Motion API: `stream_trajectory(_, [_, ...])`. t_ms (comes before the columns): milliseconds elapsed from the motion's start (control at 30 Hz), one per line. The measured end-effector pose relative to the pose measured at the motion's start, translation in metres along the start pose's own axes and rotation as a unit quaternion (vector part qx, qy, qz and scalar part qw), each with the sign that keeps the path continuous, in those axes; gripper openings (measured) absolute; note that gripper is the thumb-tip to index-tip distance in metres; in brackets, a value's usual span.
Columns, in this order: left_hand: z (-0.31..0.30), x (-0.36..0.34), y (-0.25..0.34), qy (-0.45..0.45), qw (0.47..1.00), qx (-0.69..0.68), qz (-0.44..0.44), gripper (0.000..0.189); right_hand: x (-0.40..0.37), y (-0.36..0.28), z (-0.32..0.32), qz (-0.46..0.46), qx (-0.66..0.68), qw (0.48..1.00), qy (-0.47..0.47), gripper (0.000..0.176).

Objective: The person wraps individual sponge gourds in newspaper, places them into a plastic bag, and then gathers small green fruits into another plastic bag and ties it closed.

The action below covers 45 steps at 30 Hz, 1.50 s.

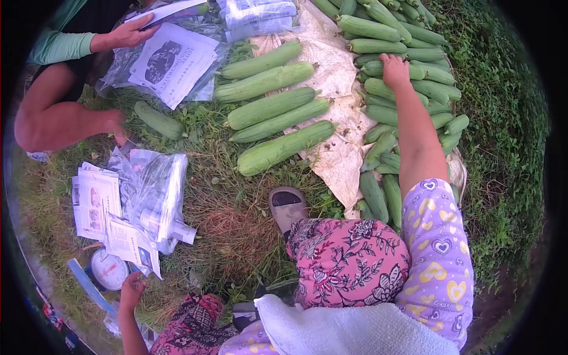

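Observation:
My right hand (395, 71) reaches onto the pile of green gourds (378, 46) at the upper right, its fingers over one gourd (417, 71) in the pile; whether it grips it is hidden. At the lower left, my left hand (134, 289) is raised near a round dial scale (109, 268), its fingers curled and apart with nothing in them. Folded newspaper sheets (94, 201) and clear plastic bags (155, 195) lie just above the scale. Several gourds (284, 148) lie in a slanting row on the grass in the middle.
A co-worker's hand (133, 32) holds papers at the upper left, above more newspaper (171, 62) and plastic. One gourd (158, 120) lies near the co-worker's leg. A pale sheet (334, 168) lies under the pile. My sandalled foot (288, 207) is on the grass.

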<state>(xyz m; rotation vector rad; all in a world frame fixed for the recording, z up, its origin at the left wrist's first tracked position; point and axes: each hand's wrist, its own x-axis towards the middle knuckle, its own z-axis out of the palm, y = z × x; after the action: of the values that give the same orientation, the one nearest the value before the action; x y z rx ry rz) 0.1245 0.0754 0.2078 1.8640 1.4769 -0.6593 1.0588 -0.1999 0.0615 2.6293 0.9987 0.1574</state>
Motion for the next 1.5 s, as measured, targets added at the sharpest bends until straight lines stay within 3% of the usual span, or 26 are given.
stream_trajectory(167, [0.004, -0.011, -0.01, -0.009, 1.0, 0.017, -0.008, 0.048, -0.013, -0.025, -0.041, -0.039, 0.042, 0.992, 0.109, 0.047])
stream_trajectory(267, [0.003, -0.013, -0.012, 0.005, 1.0, 0.01, -0.008, 0.047, -0.02, -0.047, -0.084, -0.011, 0.129, 0.971, 0.203, 0.054])
stream_trajectory(300, [0.002, -0.014, -0.006, 0.011, 1.0, 0.002, -0.01, 0.047, -0.019, -0.052, -0.09, -0.01, 0.171, 0.946, 0.275, 0.057])
stream_trajectory(333, [0.002, -0.014, -0.005, 0.017, 1.0, -0.005, -0.013, 0.047, -0.022, -0.059, -0.098, 0.009, 0.264, 0.923, 0.28, 0.056])
stream_trajectory(400, [0.002, -0.014, -0.004, 0.012, 1.0, -0.011, -0.006, 0.048, -0.028, -0.072, -0.114, 0.041, 0.444, 0.851, 0.277, 0.055])
stream_trajectory(433, [0.006, -0.014, -0.007, 0.013, 1.0, -0.013, -0.004, 0.049, -0.034, -0.086, -0.12, 0.043, 0.548, 0.794, 0.26, 0.044])
stream_trajectory(567, [0.006, -0.02, -0.003, -0.005, 1.0, -0.014, -0.005, 0.049, -0.039, -0.142, -0.137, 0.111, 0.859, 0.498, 0.04, 0.037])
stream_trajectory(667, [0.004, -0.027, -0.004, 0.01, 1.0, -0.021, 0.001, 0.048, -0.041, -0.194, -0.139, 0.106, 0.906, 0.397, -0.098, 0.044])
stream_trajectory(700, [0.006, -0.027, -0.013, 0.016, 1.0, -0.011, 0.004, 0.048, -0.041, -0.213, -0.14, 0.1, 0.906, 0.391, -0.132, 0.045])
stream_trajectory(800, [0.008, -0.033, -0.019, 0.018, 1.0, -0.007, -0.017, 0.047, -0.049, -0.269, -0.158, 0.053, 0.885, 0.429, -0.173, 0.047])
stream_trajectory(933, [0.006, -0.039, -0.011, 0.016, 0.999, -0.015, -0.029, 0.047, -0.045, -0.339, -0.185, -0.099, 0.795, 0.577, -0.159, 0.054])
stream_trajectory(1000, [0.009, -0.036, -0.022, 0.019, 0.999, -0.015, -0.027, 0.048, -0.025, -0.385, -0.171, -0.212, 0.655, 0.722, -0.07, 0.061])
stream_trajectory(1067, [0.012, -0.031, -0.027, 0.021, 0.999, -0.029, -0.02, 0.048, -0.037, -0.412, -0.194, -0.231, 0.522, 0.817, -0.074, 0.063])
stream_trajectory(1200, [0.008, -0.027, -0.014, 0.015, 0.998, -0.052, -0.031, 0.046, -0.054, -0.463, -0.184, -0.197, 0.471, 0.856, -0.082, 0.055])
stream_trajectory(1300, [0.012, -0.025, -0.016, 0.016, 0.999, -0.049, 0.004, 0.045, -0.063, -0.476, -0.157, -0.168, 0.559, 0.809, -0.075, 0.045])
stream_trajectory(1400, [0.023, -0.017, -0.042, 0.0, 0.997, -0.074, -0.001, 0.047, -0.072, -0.445, -0.139, -0.189, 0.585, 0.784, -0.089, 0.037])
stream_trajectory(1500, [0.027, -0.015, -0.054, -0.027, 0.995, -0.094, -0.014, 0.047, -0.078, -0.366, -0.127, -0.223, 0.586, 0.772, 0.1, 0.031])
